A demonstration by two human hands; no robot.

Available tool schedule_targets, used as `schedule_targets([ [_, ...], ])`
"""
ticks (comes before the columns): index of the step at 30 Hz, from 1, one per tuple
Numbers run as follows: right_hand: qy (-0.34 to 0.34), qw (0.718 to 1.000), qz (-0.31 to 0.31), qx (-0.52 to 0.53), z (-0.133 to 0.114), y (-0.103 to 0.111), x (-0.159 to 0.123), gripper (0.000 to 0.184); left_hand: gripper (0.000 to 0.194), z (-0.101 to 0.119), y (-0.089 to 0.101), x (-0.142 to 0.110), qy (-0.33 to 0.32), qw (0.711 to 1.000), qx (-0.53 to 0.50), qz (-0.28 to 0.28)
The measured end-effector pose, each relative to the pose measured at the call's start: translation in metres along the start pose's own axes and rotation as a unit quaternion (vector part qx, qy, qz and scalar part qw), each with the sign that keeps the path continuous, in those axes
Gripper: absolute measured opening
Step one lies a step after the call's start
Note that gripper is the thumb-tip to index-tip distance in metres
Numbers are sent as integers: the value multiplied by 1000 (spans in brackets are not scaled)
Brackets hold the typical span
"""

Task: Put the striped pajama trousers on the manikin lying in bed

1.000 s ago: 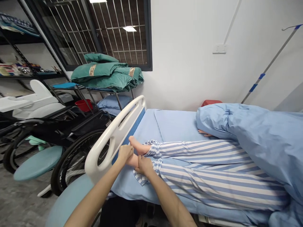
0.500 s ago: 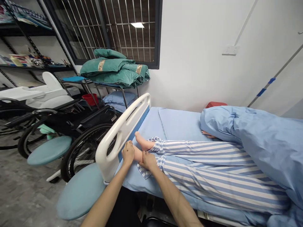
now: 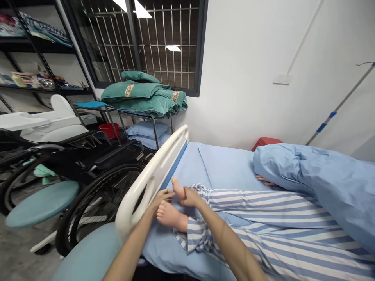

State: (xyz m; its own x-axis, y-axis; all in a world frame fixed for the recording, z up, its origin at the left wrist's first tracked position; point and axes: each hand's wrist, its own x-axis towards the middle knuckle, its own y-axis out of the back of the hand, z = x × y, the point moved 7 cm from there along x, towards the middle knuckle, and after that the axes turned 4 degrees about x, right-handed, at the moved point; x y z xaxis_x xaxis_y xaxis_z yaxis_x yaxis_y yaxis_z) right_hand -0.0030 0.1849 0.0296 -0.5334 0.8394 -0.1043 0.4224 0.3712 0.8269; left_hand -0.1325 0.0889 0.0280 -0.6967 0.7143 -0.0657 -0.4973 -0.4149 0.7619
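A figure in blue-and-white striped trousers (image 3: pixel 258 199) lies on the bed, its two bare, smooth feet near the footboard. My right hand (image 3: pixel 191 197) is closed around the ankle of the far foot (image 3: pixel 177 188). Close to that foot's sole is my left hand (image 3: pixel 163 196), its fingers stretched toward it and slightly bent, holding nothing I can see. The near foot (image 3: pixel 170 215) rests on the sheet below my hands, toes up, with its trouser cuff (image 3: pixel 196 233) around the ankle.
The white footboard (image 3: pixel 152 168) stands just left of my left hand. A blue quilt (image 3: pixel 316 168) covers the figure's upper part; a hand (image 3: pixel 265 180) shows at its edge. Left of the bed are a wheelchair (image 3: pixel 117 168) and round stools (image 3: pixel 43 203). Green bedding (image 3: pixel 146 95) lies by the window.
Both hands have let go of the near foot, which now lies on the sheet. My right hand has moved to the far ankle, and my left hand has come near that foot.
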Motion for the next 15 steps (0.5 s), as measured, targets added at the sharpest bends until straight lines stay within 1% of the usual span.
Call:
schedule_targets([
  [1,-14,1000,-24,1,4,-6,8,61,34,-3,-9,-8,51,997,39,49],
  [2,-25,999,-36,-1,7,-11,15,63,33,-6,-14,-16,94,986,87,104],
  [4,-38,998,-38,-14,12,-19,23,69,35,-8,-19,-25,141,958,168,186],
  [5,-43,998,-38,-21,14,-22,26,73,36,-9,-21,-26,147,948,192,206],
  [6,-46,998,-41,-27,16,-26,28,76,39,-10,-23,-24,148,945,201,210],
  [8,-45,998,-44,-30,17,-30,30,79,42,-17,-28,-19,158,945,200,204],
  [10,-44,997,-49,-29,19,-32,32,80,41,-25,-34,-16,172,948,193,184],
  [13,-42,998,-46,-33,19,-31,32,82,35,-34,-43,-9,185,953,204,124],
  [14,-42,997,-46,-36,19,-31,32,82,33,-33,-46,-2,161,961,207,88],
  [15,-41,997,-47,-41,19,-31,31,83,30,-27,-50,10,104,974,198,36],
])
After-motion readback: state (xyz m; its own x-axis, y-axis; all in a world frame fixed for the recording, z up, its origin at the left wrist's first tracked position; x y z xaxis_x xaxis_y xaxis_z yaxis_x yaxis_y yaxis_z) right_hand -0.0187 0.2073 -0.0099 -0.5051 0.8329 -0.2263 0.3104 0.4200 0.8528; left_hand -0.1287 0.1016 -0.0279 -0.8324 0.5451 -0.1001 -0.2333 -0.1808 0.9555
